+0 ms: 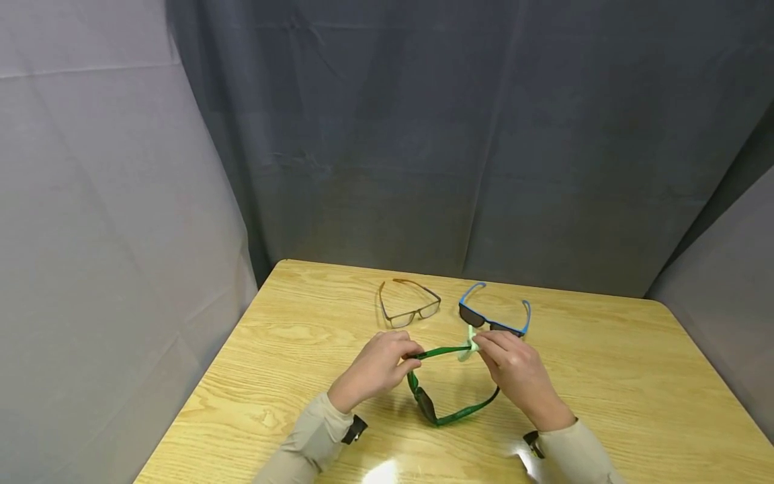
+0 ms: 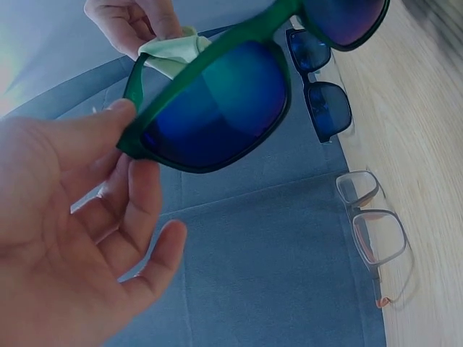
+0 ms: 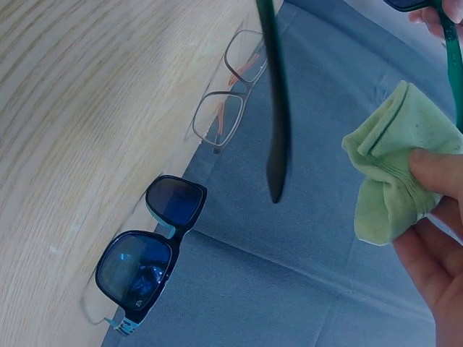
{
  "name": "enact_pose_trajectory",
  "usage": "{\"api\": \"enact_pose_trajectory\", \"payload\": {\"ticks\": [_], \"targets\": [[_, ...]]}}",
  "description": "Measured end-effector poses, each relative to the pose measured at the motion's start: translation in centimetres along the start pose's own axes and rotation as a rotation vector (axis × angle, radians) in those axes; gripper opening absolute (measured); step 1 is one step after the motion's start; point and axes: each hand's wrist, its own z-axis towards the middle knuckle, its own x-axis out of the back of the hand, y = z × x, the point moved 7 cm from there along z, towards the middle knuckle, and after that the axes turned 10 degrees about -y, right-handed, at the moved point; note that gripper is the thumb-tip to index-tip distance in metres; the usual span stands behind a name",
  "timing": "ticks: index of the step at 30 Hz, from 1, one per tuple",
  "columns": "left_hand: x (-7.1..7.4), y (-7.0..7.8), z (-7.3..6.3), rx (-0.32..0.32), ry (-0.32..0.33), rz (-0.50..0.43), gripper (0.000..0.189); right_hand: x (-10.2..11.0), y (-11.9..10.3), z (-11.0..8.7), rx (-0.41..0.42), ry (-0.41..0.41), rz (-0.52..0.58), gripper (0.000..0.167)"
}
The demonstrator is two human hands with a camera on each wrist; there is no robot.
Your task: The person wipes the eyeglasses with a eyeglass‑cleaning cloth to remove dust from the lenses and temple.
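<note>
Green-framed sunglasses (image 1: 464, 413) with dark lenses are held over the table, temples unfolded. My left hand (image 1: 377, 366) pinches them at the hinge corner between thumb and fingers; in the left wrist view the lens (image 2: 224, 108) shines blue-green. My right hand (image 1: 517, 370) pinches a folded pale green cloth (image 3: 394, 163) around the far part of one temple (image 1: 444, 351). The other temple (image 3: 277, 130) sticks out free in the right wrist view, its dark tip pointing down there.
Thin-framed eyeglasses with orange-brown temples (image 1: 411, 316) lie open on the wooden table (image 1: 290, 336), beyond my left hand. Blue-framed sunglasses (image 1: 492, 321) lie just beyond my right hand. A dark grey curtain (image 1: 393, 148) hangs behind the table, with pale curtains (image 1: 109, 202) at the sides.
</note>
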Motion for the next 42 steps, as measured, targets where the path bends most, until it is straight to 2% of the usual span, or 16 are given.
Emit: {"api": "enact_pose_trajectory", "payload": {"ticks": [14,17,20,22,25,27,35,39,40,42], "targets": [[0.1,-0.2,-0.2,0.01,-0.003,-0.02,0.014,0.1,0.4,-0.3,-0.012,-0.028,0.009,0.048],[0.2,-0.1,-0.3,0.018,-0.007,-0.023,0.014,0.1,0.4,-0.4,-0.005,-0.026,0.009,0.025],[0.1,-0.2,-0.3,0.021,-0.006,-0.021,0.014,0.1,0.5,-0.5,0.002,-0.021,0.014,0.018],[0.2,-0.2,-0.3,0.021,-0.004,-0.019,0.014,0.1,0.5,-0.4,0.0,-0.018,0.012,0.021],[0.2,-0.3,-0.3,0.023,-0.001,-0.018,0.014,0.3,0.6,-0.4,-0.011,-0.011,0.009,0.044],[0.3,-0.2,-0.3,0.022,0.001,-0.019,0.014,0.3,0.6,-0.3,-0.02,-0.012,0.004,0.052],[0.3,-0.8,-0.5,0.027,-0.002,-0.035,0.014,0.7,1.1,-0.5,-0.032,0.005,-0.013,0.045],[0.6,-1.7,-0.9,0.052,0.002,-0.063,0.014,1.4,2.1,-0.8,-0.097,0.035,-0.052,0.014],[0.8,-1.9,-1.0,0.059,0.005,-0.077,0.014,1.7,2.3,-0.9,-0.112,0.048,-0.063,0.015],[1.1,-2.5,-1.4,0.069,0.01,-0.102,0.014,2.1,2.8,-1.0,-0.14,0.066,-0.08,0.029]]}}
